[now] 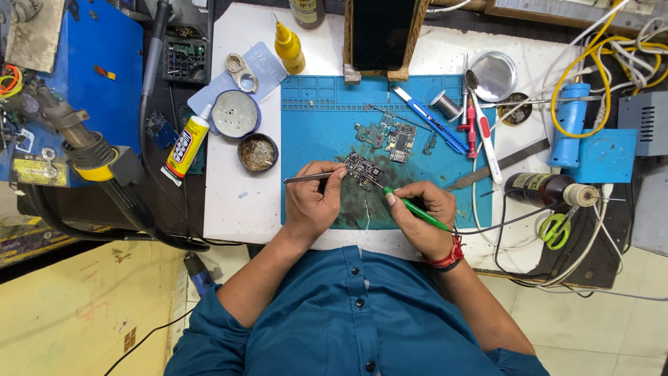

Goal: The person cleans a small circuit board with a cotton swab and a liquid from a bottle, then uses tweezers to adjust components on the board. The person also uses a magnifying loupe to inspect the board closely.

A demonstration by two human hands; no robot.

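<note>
board: I see small circuit board point(364, 169) on blue mat point(313, 132), just beyond both hands.
left hand point(313, 202): fingers pinched on tweezers point(309, 178), tips at board's left edge.
right hand point(423, 217): fingers closed round green soldering iron point(416, 209), tip angled up-left, touching board.

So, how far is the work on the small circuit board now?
Already done, it seems: other circuit boards lie bare on the blue mat, so the device looks opened. In hand: the left hand holds tweezers at the small circuit board, and the right hand brings the green soldering iron to it. Left: the boards remain unassembled; whether any joint is finished, I cannot tell.
</note>
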